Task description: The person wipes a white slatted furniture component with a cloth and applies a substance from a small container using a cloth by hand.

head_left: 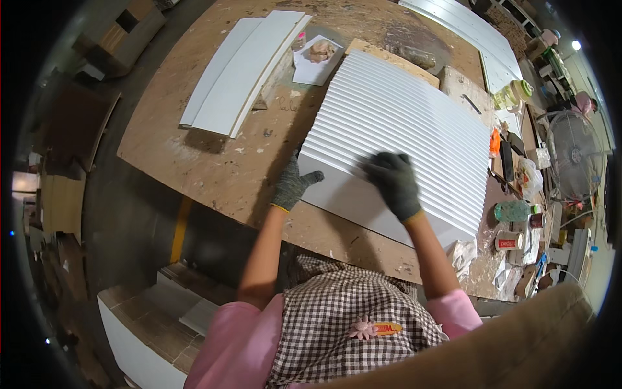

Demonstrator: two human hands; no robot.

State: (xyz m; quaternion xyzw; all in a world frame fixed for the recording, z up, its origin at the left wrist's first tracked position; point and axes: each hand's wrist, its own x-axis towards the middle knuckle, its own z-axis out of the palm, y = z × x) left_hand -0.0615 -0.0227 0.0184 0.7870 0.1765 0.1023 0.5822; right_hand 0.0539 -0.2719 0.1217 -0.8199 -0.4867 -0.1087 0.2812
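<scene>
A white ridged panel [395, 110] lies on the workbench in front of me, with a smooth flat strip along its near edge. My left hand [291, 185], in a dark knitted glove, grips the panel's near left corner. Its thumb rests on the flat strip and the other fingers are over the side. My right hand [396, 188], gloved the same way, is above the border between strip and ridges. Its fingers are curled and smeared by motion; what they hold, if anything, is hidden.
The brown workbench [165, 142] is paint-spotted. White boards [249, 71] lie raised at the far left, beside a paper sheet [311, 71] with a crumpled lump. Bottles, a red-and-white can [508, 241], a white cloth [463, 256] and tools crowd the right side, near a fan [573, 155].
</scene>
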